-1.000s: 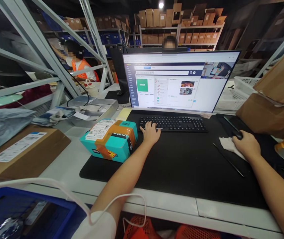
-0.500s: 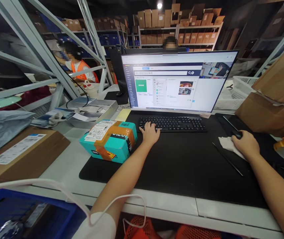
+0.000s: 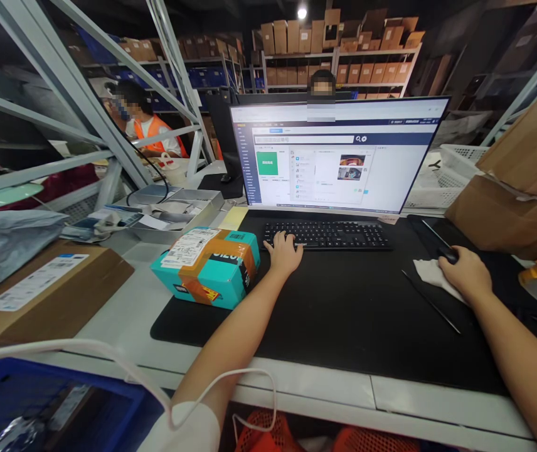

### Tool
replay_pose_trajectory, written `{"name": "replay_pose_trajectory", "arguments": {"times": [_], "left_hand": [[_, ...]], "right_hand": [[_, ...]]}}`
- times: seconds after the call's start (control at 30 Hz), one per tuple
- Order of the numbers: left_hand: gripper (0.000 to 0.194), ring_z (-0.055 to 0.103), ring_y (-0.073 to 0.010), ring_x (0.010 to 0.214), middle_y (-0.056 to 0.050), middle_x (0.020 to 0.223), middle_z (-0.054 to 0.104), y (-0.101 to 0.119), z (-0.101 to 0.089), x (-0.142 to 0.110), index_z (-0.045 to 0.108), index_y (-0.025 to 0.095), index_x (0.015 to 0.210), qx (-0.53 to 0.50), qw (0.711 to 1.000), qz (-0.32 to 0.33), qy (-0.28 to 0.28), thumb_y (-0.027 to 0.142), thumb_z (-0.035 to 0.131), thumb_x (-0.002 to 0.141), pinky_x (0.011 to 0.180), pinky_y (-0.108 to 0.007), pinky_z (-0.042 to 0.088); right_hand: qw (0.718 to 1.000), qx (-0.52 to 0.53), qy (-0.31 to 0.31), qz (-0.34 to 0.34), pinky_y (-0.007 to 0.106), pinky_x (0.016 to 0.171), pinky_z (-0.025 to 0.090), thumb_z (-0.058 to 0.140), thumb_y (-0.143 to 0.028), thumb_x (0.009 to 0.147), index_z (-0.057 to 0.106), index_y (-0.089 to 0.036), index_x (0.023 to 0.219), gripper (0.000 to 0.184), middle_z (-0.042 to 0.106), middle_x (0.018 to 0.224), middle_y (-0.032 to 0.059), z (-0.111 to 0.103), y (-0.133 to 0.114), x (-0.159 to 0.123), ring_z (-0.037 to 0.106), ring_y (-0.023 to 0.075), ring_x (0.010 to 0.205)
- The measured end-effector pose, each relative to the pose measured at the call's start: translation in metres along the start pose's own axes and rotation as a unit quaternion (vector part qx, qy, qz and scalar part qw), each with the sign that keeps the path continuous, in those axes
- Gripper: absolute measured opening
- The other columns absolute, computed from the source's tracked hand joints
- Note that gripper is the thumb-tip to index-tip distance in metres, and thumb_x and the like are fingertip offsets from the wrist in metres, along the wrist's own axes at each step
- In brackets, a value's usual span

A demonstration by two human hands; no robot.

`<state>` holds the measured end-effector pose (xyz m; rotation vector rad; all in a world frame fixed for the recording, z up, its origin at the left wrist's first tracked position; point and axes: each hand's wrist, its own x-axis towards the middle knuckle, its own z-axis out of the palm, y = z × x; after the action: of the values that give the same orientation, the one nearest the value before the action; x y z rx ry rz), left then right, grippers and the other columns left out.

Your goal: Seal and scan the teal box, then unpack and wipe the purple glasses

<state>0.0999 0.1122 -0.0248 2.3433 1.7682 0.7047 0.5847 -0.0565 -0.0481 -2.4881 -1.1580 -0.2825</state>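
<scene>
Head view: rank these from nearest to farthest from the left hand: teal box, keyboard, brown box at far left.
1. Keyboard, under the left hand.
2. Teal box, just left of that hand.
3. Brown box, far left.

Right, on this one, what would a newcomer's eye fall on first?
Probably the bright monitor, lit up at the centre behind the black keyboard. Next, the turquoise box with its orange-brown tape, standing just left of the person's left hand, whose fingers are at the keyboard's left end. Then the right hand, well off to the right on a black mouse.
</scene>
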Motion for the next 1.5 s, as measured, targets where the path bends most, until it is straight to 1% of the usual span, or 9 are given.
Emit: {"name": "replay_pose_trajectory", "arguments": {"times": [0.13, 0.4, 0.47, 0.6, 0.67, 0.87, 1.07, 1.23, 1.5], "left_hand": [[0.034, 0.036, -0.0337, 0.155, -0.016, 0.157, 0.051, -0.001, 0.001, 0.000, 0.064, 0.023, 0.128, 0.000, 1.000, 0.000, 0.003, 0.039, 0.051, 0.101, 0.126, -0.077, 0.020], [0.034, 0.034, -0.0338, 0.156, -0.016, 0.159, 0.050, -0.001, 0.001, 0.001, 0.064, 0.023, 0.128, -0.001, 1.000, -0.004, -0.005, 0.039, 0.051, 0.101, 0.127, -0.077, 0.018], [0.034, 0.035, -0.0340, 0.156, -0.016, 0.159, 0.050, -0.001, 0.001, 0.001, 0.064, 0.023, 0.128, -0.004, 1.000, -0.004, -0.004, 0.039, 0.052, 0.101, 0.126, -0.077, 0.018], [0.033, 0.035, -0.0337, 0.156, -0.016, 0.158, 0.051, -0.001, 0.002, 0.001, 0.064, 0.022, 0.127, -0.006, 1.000, -0.001, 0.000, 0.038, 0.052, 0.101, 0.125, -0.079, 0.019], [0.033, 0.036, -0.0331, 0.155, -0.016, 0.158, 0.051, -0.001, 0.003, 0.001, 0.064, 0.022, 0.127, -0.004, 1.000, -0.001, 0.004, 0.038, 0.052, 0.101, 0.125, -0.078, 0.019], [0.033, 0.036, -0.0334, 0.155, -0.015, 0.158, 0.051, -0.002, 0.004, 0.001, 0.064, 0.022, 0.127, 0.000, 1.000, -0.002, 0.004, 0.039, 0.052, 0.101, 0.125, -0.078, 0.019], [0.034, 0.035, -0.0337, 0.156, -0.016, 0.159, 0.050, -0.001, 0.003, 0.001, 0.064, 0.022, 0.128, -0.003, 1.000, -0.002, 0.000, 0.039, 0.052, 0.102, 0.125, -0.079, 0.019], [0.034, 0.035, -0.0336, 0.156, -0.016, 0.159, 0.050, -0.001, 0.003, 0.001, 0.064, 0.022, 0.129, 0.000, 1.000, -0.002, 0.001, 0.039, 0.053, 0.102, 0.126, -0.078, 0.019], [0.035, 0.035, -0.0348, 0.156, -0.017, 0.159, 0.050, 0.001, 0.000, 0.000, 0.064, 0.021, 0.129, 0.000, 1.000, -0.001, -0.002, 0.038, 0.051, 0.101, 0.125, -0.078, 0.019]], "right_hand": [[1.000, -0.014, -0.018, -0.005, 0.046, 0.112, 0.046, 0.047, -0.049, 0.094, 0.061, -0.012, 0.144, 0.063, 0.061, 0.146, 0.0204, -0.001, -0.001, 0.001, 0.058, 0.0374, 0.134], [1.000, -0.013, -0.024, 0.000, 0.046, 0.113, 0.047, 0.047, -0.049, 0.094, 0.063, -0.015, 0.144, 0.063, 0.060, 0.149, 0.0189, -0.001, 0.000, 0.001, 0.058, 0.0365, 0.135], [1.000, -0.009, -0.014, -0.001, 0.046, 0.113, 0.047, 0.047, -0.050, 0.095, 0.064, -0.017, 0.145, 0.062, 0.058, 0.151, 0.0176, -0.001, -0.001, -0.002, 0.058, 0.0360, 0.135], [0.999, 0.003, 0.038, -0.001, 0.045, 0.115, 0.046, 0.046, -0.053, 0.096, 0.068, -0.021, 0.142, 0.060, 0.055, 0.156, 0.0142, -0.001, -0.003, -0.006, 0.057, 0.0346, 0.138], [0.999, 0.008, 0.041, -0.004, 0.044, 0.117, 0.045, 0.047, -0.052, 0.096, 0.069, -0.021, 0.140, 0.059, 0.056, 0.155, 0.0136, 0.000, -0.003, -0.005, 0.057, 0.0336, 0.138], [1.000, -0.013, -0.006, 0.020, 0.049, 0.114, 0.047, 0.045, -0.053, 0.096, 0.070, -0.019, 0.140, 0.061, 0.057, 0.153, 0.0167, 0.004, 0.001, 0.000, 0.058, 0.0371, 0.137], [0.999, -0.005, 0.036, 0.018, 0.049, 0.113, 0.048, 0.046, -0.053, 0.096, 0.069, -0.019, 0.141, 0.061, 0.057, 0.153, 0.0162, 0.002, -0.001, -0.004, 0.058, 0.0370, 0.136], [1.000, -0.014, 0.003, 0.019, 0.048, 0.112, 0.048, 0.047, -0.052, 0.096, 0.071, -0.019, 0.137, 0.059, 0.060, 0.149, 0.0163, 0.003, 0.001, 0.000, 0.060, 0.0361, 0.133], [1.000, 0.000, 0.018, -0.019, 0.044, 0.113, 0.045, 0.049, -0.051, 0.096, 0.071, -0.015, 0.136, 0.058, 0.062, 0.145, 0.0185, 0.016, 0.014, 0.008, 0.059, 0.0339, 0.133]]}}
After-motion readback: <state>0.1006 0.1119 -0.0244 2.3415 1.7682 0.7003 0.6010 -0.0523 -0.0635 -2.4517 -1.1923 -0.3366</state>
